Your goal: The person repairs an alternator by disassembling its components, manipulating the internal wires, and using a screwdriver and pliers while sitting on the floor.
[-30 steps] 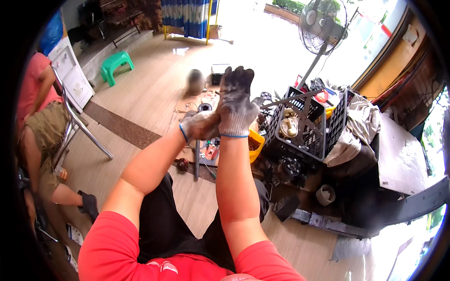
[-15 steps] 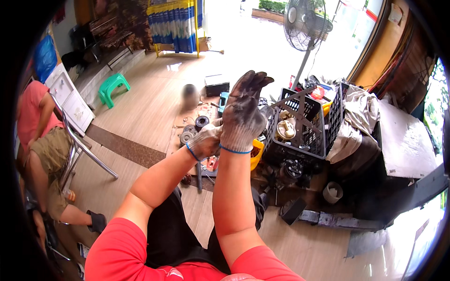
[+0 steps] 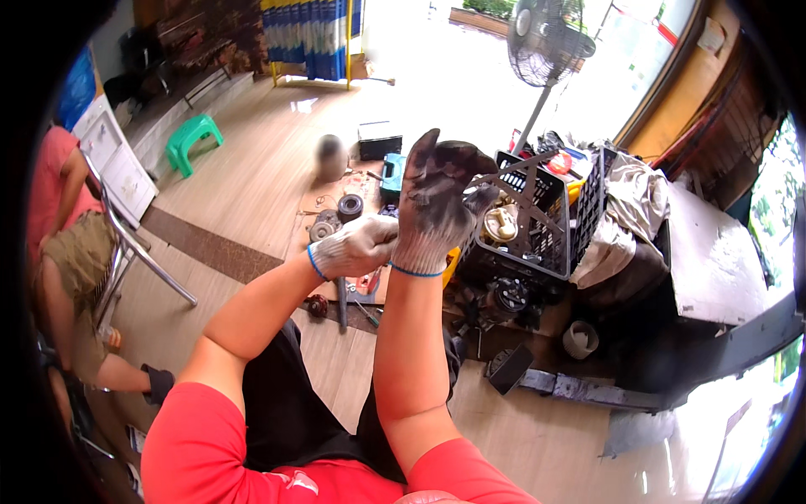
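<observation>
My right hand (image 3: 441,197) is raised in front of me, in a whitish knit work glove with a blue-edged cuff and a black-stained palm. Its fingers bend slightly, one of them stretched apart from the rest. Beside it, my left hand (image 3: 357,249) wears a matching glove. Its fingers are closed at the side of the right glove, just above that cuff, and seem to pinch the knit; the fingertips are partly hidden. Behind the hands, a dark ring-shaped part (image 3: 350,207) and a round metal part (image 3: 322,231) lie on a board on the floor.
A black plastic crate (image 3: 554,262) with metal parts stands to the right, near a standing fan (image 3: 546,42). A long dark metal bar (image 3: 617,396) lies at the lower right. At left are a green stool (image 3: 193,139) and a seated person (image 3: 71,218) on a metal chair.
My left hand has turned and come out from beside the right wrist, showing more of its back. The right hand's fingers, upright and together before, now bend and spread. The view has shifted slightly.
</observation>
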Demonstrator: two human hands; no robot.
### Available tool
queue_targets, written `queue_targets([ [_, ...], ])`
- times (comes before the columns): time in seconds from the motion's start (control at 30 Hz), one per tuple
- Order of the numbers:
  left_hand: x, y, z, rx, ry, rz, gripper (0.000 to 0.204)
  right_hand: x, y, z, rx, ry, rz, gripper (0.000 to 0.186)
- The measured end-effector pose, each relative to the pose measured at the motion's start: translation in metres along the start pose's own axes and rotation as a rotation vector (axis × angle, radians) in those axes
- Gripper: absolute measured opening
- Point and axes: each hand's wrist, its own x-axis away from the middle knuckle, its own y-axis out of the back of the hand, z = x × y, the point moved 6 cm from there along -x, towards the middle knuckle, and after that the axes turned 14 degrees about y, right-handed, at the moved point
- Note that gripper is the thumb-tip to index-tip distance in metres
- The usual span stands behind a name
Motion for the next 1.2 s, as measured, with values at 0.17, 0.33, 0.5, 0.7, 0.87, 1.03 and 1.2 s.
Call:
queue_targets([
  [0.17,-0.002,0.010,0.028,0.269,0.127,-0.039,0.023,0.003,0.032,-0.014,0.220,-0.096,-0.137,0.049],
  [0.33,0.005,0.062,0.066,-0.591,-0.379,-0.419,0.033,0.003,0.067,-0.009,0.418,-0.076,-0.065,0.067],
  [0.5,0.003,0.035,0.034,0.025,0.184,-0.061,0.042,0.000,0.092,0.012,0.505,-0.093,-0.076,0.082],
  [0.7,0.031,0.023,0.006,-0.113,0.184,0.091,0.055,-0.006,0.103,0.024,0.491,-0.114,-0.162,0.083],
  [0.87,0.022,0.050,0.041,-0.283,0.237,-0.248,0.079,0.005,0.108,0.004,0.632,-0.134,-0.128,0.080],
  [1.03,0.025,0.048,0.046,-0.208,0.238,-0.210,0.066,0.003,0.122,0.005,0.465,-0.295,-0.099,0.080],
  [1.2,0.041,0.045,0.034,-0.061,0.272,-0.045,0.057,0.013,0.123,0.001,0.433,-0.392,-0.103,0.088],
])
